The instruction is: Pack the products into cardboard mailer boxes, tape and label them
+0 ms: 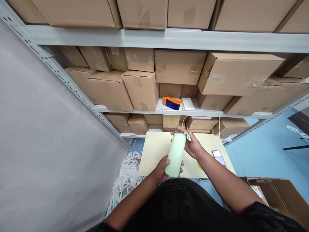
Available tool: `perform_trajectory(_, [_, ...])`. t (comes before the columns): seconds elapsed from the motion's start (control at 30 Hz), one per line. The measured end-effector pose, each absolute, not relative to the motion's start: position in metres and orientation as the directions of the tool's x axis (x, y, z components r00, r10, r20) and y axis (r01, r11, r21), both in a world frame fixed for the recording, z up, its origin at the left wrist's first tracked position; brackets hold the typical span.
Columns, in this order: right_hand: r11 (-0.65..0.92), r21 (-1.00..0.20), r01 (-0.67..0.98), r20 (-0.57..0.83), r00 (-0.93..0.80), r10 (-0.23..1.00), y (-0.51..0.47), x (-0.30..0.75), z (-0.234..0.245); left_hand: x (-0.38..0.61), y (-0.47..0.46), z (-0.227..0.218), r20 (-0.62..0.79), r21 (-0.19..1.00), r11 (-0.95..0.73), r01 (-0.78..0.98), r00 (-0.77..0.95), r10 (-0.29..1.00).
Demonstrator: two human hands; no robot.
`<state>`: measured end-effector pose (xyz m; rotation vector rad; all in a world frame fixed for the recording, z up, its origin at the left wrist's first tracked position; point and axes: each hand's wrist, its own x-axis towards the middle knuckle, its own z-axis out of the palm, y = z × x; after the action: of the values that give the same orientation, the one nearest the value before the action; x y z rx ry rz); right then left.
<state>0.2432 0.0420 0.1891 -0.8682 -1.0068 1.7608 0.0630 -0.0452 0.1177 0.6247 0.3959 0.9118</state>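
A pale green bottle (175, 154) is held tilted above the table, its top leaning away from me and slightly right. My left hand (162, 170) is closed around its lower part, with fingertips showing on the far side. My right hand (192, 146) grips the top end from the right, next to a small green strap loop (187, 136). Some right fingers reach behind the bottle and are partly hidden. The pale yellow table (154, 149) lies below both hands.
A phone (219, 158) lies on the table's right side. Shelves ahead carry cardboard boxes (142, 90), an orange and blue band (172, 103) and a white box (188, 104). White strips (125, 174) cover the floor at left. An open carton (277, 193) stands at lower right.
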Motion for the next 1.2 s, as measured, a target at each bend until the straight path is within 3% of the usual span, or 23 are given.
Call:
perform_trajectory(0.17, [-0.19,-0.914,-0.358,-0.046,-0.375,0.926,0.035,0.249,0.193,0.065,-0.044,0.122,-0.051,0.62,0.545,-0.564,0.664,0.746])
perform_trajectory(0.27, [-0.183,-0.935,-0.304,-0.067,-0.356,0.932,0.033,0.253,0.188,0.066,-0.042,0.121,-0.073,0.63,0.566,-0.532,0.685,0.725])
perform_trajectory(0.33, [-0.172,-0.943,-0.285,-0.081,-0.305,0.949,0.035,0.256,0.183,0.067,-0.038,0.119,-0.119,0.671,0.549,-0.499,0.658,0.743])
perform_trajectory(0.4, [-0.111,-0.958,-0.264,-0.059,-0.197,0.979,0.038,0.263,0.177,0.067,-0.032,0.115,-0.185,0.791,0.448,-0.417,0.535,0.824])
perform_trajectory(0.47, [-0.003,-0.982,-0.19,0.003,-0.029,1.0,0.041,0.276,0.173,0.063,-0.024,0.108,-0.204,0.942,0.273,-0.197,0.31,0.928])
perform_trajectory(0.53, [0.113,-0.991,-0.068,0.102,0.141,0.985,0.042,0.293,0.17,0.058,-0.015,0.097,-0.167,0.98,0.151,0.128,0.127,0.978])
perform_trajectory(0.63, [0.217,-0.971,0.098,0.235,0.258,0.937,0.039,0.312,0.164,0.056,-0.004,0.077,-0.198,0.865,0.155,0.478,0.04,0.979])
perform_trajectory(0.77, [0.219,-0.963,0.157,0.251,0.228,0.941,0.03,0.313,0.144,0.066,0.006,0.054,-0.333,0.688,0.225,0.69,0.025,0.943])
perform_trajectory(0.87, [0.169,-0.975,0.143,0.196,0.206,0.959,0.027,0.303,0.121,0.071,0.011,0.045,-0.358,0.654,0.221,0.723,0.039,0.933])
perform_trajectory(1.0, [0.096,-0.987,0.128,0.121,0.206,0.971,0.028,0.293,0.096,0.07,0.012,0.035,-0.299,0.713,0.185,0.676,0.055,0.953])
perform_trajectory(1.2, [0.094,-0.947,0.307,0.148,0.157,0.977,0.021,0.29,0.091,0.068,0.003,0.017,-0.438,0.871,0.397,0.289,0.092,0.894])
